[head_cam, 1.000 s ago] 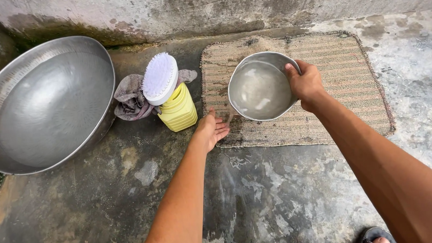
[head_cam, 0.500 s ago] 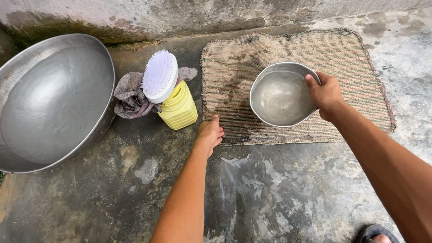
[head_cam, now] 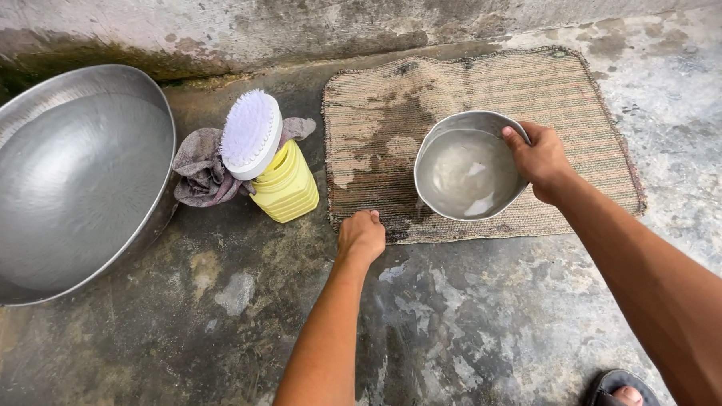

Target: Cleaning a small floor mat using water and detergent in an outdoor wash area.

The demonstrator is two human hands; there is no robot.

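— Where's the small metal bowl [head_cam: 468,173] right now?

— Held over the woven mat [head_cam: 582,123], above its near half and a bit right of centre. The right hand [head_cam: 539,158] is closed on the bowl's right rim, thumb inside the lip, fingers wrapped round the outside. The bowl tips toward the left, so its mouth faces up and slightly toward the left hand, and there's cloudy water in it.

— And the left hand [head_cam: 362,236]?

— It rests at the mat's near left corner, fingers curled down onto the edge; I can't tell whether it's pinching the weave or only pressing on it. The bowl lies just to its right and a little farther away.

— Does the bowl have a long axis?

— No, it's round. The mat does: its long side runs left to right along the wall [head_cam: 354,19]. A dark wet patch spreads across its left half.

— What's around?

— On the concrete floor [head_cam: 429,329], left of the mat, a yellow plastic bottle [head_cam: 286,185] with a white scrub brush [head_cam: 250,135] lying on top, a grey rag [head_cam: 200,164] behind them, and a large metal basin [head_cam: 64,181] at the far left. A sandalled foot [head_cam: 624,394] shows at the bottom right.
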